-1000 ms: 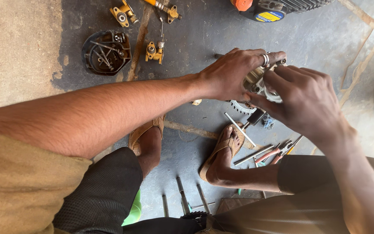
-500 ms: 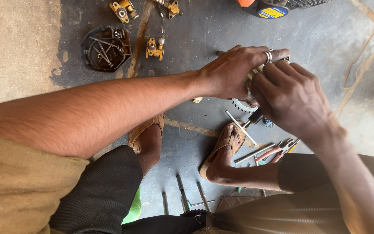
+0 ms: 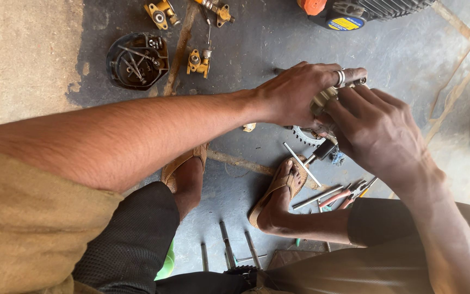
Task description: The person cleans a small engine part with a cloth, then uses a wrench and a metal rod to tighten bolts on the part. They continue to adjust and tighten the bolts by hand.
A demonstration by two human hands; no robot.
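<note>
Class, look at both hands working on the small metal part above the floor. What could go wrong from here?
1. The left hand and right hand grip the small metal part over the toothed sprocket and a sandalled foot; a slip might drop it there.
2. Loose rods beside the feet could roll underfoot.

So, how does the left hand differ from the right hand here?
The left hand wears a ring; the right hand shows none. The left hand grips the small metal part from the upper side, the right hand covers it from below. Both hold that same part above the dark floor.
</note>
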